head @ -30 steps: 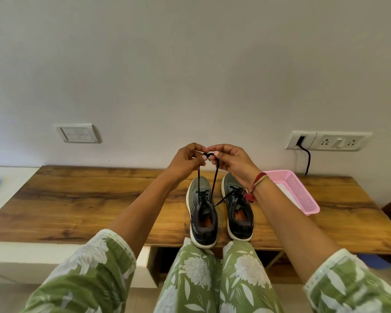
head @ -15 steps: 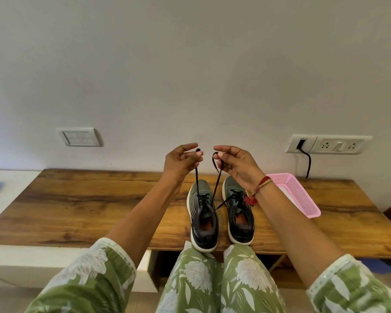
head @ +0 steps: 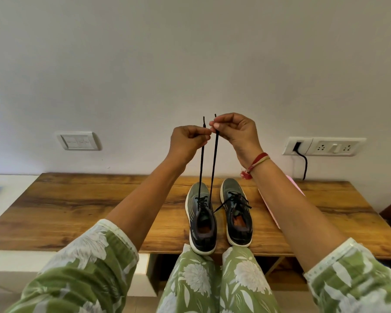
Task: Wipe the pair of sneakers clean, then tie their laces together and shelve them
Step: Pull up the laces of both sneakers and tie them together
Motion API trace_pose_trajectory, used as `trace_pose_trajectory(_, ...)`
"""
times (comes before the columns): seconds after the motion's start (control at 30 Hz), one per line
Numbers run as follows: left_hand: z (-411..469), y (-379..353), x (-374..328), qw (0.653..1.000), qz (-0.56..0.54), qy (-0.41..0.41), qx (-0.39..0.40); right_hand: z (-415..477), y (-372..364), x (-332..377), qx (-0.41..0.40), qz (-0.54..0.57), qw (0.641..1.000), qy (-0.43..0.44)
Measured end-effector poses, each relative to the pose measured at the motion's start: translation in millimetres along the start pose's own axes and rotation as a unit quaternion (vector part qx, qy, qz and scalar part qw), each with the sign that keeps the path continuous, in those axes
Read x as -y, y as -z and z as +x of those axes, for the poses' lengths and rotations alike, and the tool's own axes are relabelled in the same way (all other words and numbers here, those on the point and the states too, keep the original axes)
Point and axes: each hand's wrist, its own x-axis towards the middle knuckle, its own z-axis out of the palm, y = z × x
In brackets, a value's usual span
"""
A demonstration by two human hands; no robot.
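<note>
Both hands have risen, pulling the laces taut. The left hand pinches one lace and the right hand pinches the other lace. The sneakers stand directly below the hands on the bench.

pretty soft, even indoor light, medium bright. the wall goes a bit greyer toward the top corners. the switch plate throws a thin shadow to its right, so the light comes from the left-ish. the laces and the grain of the wooden table look sharp. the sleeves at the bottom corners are stretched and a little soft, and the table's front edge bows, fisheye style.
</note>
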Motion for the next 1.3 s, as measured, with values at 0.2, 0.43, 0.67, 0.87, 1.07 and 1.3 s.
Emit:
trace_pose_trajectory(0.2, -2, -1, -6, 0.998, 0.038, -0.009, 0.053, 3, -10, 9, 0.017, -0.072, 0.996, 0.055)
trace_pose_trajectory(0.43, 0, 4, -3, 0.998, 0.053, -0.015, 0.019, -9, 37, -43, 0.056, -0.216, 0.967, -0.121)
trace_pose_trajectory(0.67, -1, 6, -3, 0.992, 0.083, -0.053, 0.073, -23, 20, -143, 0.363, -0.412, 0.794, -0.260)
trace_pose_trajectory(0.87, 0, 11, 0, 0.990, 0.090, -0.052, 0.093, -11, 2, -164, 0.471, -0.388, 0.748, -0.260)
trace_pose_trajectory(1.07, 4, 13, 2, 0.991, 0.082, -0.050, 0.093, -11, 11, -178, 0.497, -0.391, 0.701, -0.330)
trace_pose_trajectory(1.3, 4, 12, 0, 0.987, 0.084, -0.051, 0.124, -17, 7, -204, 0.461, -0.409, 0.719, -0.321)
